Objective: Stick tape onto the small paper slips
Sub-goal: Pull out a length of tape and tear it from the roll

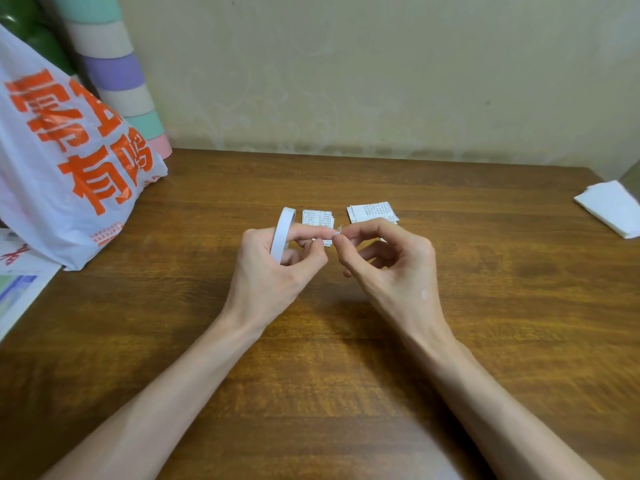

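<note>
At frame centre the left hand (273,265) grips the light tape roll (282,233) while the right hand (381,258) pinches its thin, clingy free end (337,231), probably best held at the tip.

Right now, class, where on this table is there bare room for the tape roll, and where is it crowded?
Free: table between the right slip stack and the folded white paper; the strip behind that stack to the wall. Crowded: by the plastic bag, under the left hand and right hand.
</note>
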The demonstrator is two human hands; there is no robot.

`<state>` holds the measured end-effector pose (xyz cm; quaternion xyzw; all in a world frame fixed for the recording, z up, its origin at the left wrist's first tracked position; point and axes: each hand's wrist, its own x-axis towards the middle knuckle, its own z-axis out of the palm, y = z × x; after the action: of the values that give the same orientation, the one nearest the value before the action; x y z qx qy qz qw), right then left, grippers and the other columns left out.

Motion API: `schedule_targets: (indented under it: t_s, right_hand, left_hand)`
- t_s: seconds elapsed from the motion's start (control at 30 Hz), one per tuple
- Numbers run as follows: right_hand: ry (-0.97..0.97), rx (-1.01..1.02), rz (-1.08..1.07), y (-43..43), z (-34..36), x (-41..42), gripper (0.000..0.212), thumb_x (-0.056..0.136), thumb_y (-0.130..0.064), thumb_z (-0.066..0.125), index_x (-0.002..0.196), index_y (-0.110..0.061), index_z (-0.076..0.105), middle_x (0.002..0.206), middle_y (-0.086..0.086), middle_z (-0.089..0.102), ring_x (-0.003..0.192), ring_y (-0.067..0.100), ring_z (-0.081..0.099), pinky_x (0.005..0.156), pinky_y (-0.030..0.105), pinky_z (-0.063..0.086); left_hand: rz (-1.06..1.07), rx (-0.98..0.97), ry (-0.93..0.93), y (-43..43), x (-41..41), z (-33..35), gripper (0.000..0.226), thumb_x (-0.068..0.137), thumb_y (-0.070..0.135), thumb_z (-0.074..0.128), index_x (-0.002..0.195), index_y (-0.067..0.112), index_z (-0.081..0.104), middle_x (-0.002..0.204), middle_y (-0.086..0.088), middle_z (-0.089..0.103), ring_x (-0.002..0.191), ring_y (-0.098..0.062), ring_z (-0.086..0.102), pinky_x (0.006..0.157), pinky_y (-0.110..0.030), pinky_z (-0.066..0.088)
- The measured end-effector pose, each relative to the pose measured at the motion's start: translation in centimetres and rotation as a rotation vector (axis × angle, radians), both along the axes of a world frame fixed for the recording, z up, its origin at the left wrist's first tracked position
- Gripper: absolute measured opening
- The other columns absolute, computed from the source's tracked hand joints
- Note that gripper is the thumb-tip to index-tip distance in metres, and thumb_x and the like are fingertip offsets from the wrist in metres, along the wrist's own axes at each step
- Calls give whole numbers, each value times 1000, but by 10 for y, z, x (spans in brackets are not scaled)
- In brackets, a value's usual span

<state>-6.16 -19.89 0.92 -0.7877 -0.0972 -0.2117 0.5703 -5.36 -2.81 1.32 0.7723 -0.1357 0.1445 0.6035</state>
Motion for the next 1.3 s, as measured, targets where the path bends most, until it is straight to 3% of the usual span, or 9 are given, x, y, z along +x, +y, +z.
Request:
schedule_targets:
  t_s: [0.1, 0.17, 0.23, 0.37, 0.5, 0.77, 1.3]
  right_hand:
    - [-1, -23, -14, 0, 1, -1, 8, 90, -22, 82, 88, -24, 75, 79, -7, 72, 62, 20, 72, 59, 33, 54]
    - [3, -40, -33, 0, 1, -2, 7, 89, -22, 82, 87, -24, 75, 78, -8, 72, 62, 18, 72, 59, 29, 52]
    - [2, -59, -49, 0, 1, -2, 7, 88, -21, 81, 86, -24, 76, 78, -10, 73, 62, 16, 72, 59, 26, 51]
    - [-21, -93, -79, 0, 2, -2, 10, 86, -13, 78, 85, -23, 78, 75, -14, 73, 61, 11, 70, 61, 18, 47]
    - [-33, -114, -76, 1, 3, -3, 9, 86, -14, 80, 88, -22, 79, 77, -15, 74, 62, 9, 70, 59, 13, 45]
    - [-40, -120, -77, 0, 3, -3, 8, 85, -16, 81, 89, -22, 78, 79, -13, 74, 63, 12, 70, 58, 16, 46]
    - [-40, -128, -80, 0, 5, -4, 10, 87, -12, 78, 89, -21, 79, 75, -16, 72, 61, 10, 68, 61, 13, 44]
  left_hand:
    - [-15, 11, -2, 0, 1, 0, 28, 93, 7, 72, 92, 33, 82, 54, -20, 62, 42, -39, 42, 46, -36, 31]
    - [-13, 22, -8, 0, 1, -2, 30, 93, 5, 72, 92, 34, 81, 48, -13, 57, 40, -18, 36, 46, -29, 30]
    - [-19, 31, -16, -1, 1, -3, 28, 93, 3, 71, 95, 29, 82, 42, 6, 49, 39, -6, 30, 45, -20, 27]
    - [-21, 35, -17, -1, 1, -3, 24, 93, 0, 70, 98, 19, 83, 44, 20, 48, 36, -5, 31, 45, -15, 25]
    - [-14, 38, -7, -1, 2, -2, 26, 94, 1, 70, 99, 24, 82, 42, 17, 47, 36, -6, 29, 44, -17, 24]
    - [-20, 35, 3, -2, 1, -2, 27, 94, 1, 70, 98, 25, 83, 40, 16, 39, 37, -5, 23, 44, -17, 21]
    - [-29, 49, -15, 0, 2, -4, 23, 95, 4, 71, 103, 21, 83, 41, 14, 46, 38, -6, 29, 45, -17, 26]
